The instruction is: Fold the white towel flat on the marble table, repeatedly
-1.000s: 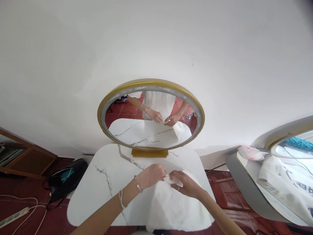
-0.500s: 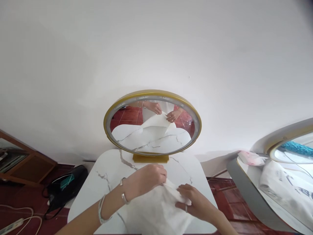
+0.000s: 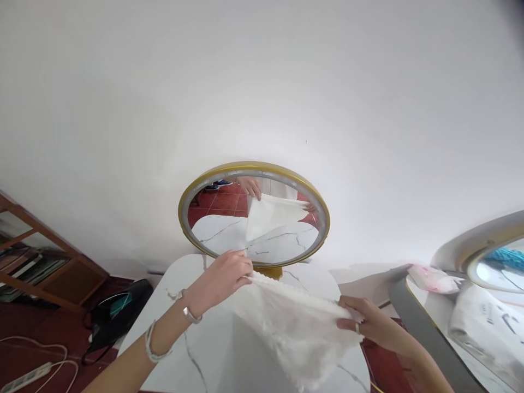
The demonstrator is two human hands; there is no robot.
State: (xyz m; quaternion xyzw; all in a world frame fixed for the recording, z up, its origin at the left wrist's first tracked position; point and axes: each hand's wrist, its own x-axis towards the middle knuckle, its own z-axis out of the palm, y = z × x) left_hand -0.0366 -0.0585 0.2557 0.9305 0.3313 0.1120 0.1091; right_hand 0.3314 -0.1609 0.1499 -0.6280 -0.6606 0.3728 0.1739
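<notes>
A thin white cloth (image 3: pixel 298 322) hangs stretched between my two hands above a white marble-patterned table (image 3: pixel 196 349). My left hand (image 3: pixel 223 278), with a silver bangle and a pale bracelet on its wrist, pinches one upper corner. At the right, my right hand (image 3: pixel 364 322), wearing a ring, grips the other end of the top edge. Below the hands the cloth droops in loose folds, its lower edge near the tabletop. Both hands and the cloth are reflected in the gold-rimmed oval mirror (image 3: pixel 282 224) at the back of the table.
To the right, a second table (image 3: pixel 442 322) bears a pink-and-white packet (image 3: pixel 434 279), a white printed cloth item (image 3: pixel 487 316) and another mirror. On the left floor lie a black bag (image 3: pixel 118 314) and a power strip (image 3: pixel 30 379), beside a wooden cabinet (image 3: pixel 69 281).
My hands have moved apart, left hand leftward and up, right hand rightward. The cloth, bunched before, is now spread between them. The view has shifted slightly.
</notes>
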